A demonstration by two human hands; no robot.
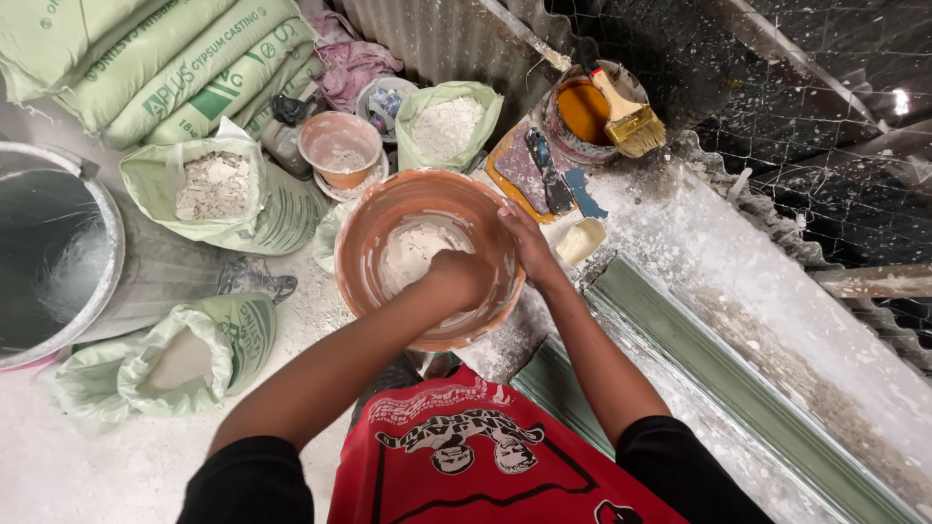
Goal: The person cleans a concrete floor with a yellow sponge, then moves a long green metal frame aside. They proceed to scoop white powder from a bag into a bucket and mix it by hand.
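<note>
The left hand is plunged, fingers curled, into white plaster inside a large orange bowl; what it grips cannot be told. The right hand clasps the bowl's rim. Pale green sacks with green lettering lie stacked at upper left; 3 open green bags of white powder surround the bowl.

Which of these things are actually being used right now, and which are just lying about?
In use: orange bowl, white mix, left hand inside it, right hand on its rim.

Lying about: paintbrush, scraper, open sacks of powder, small tub, metal drum.
</note>
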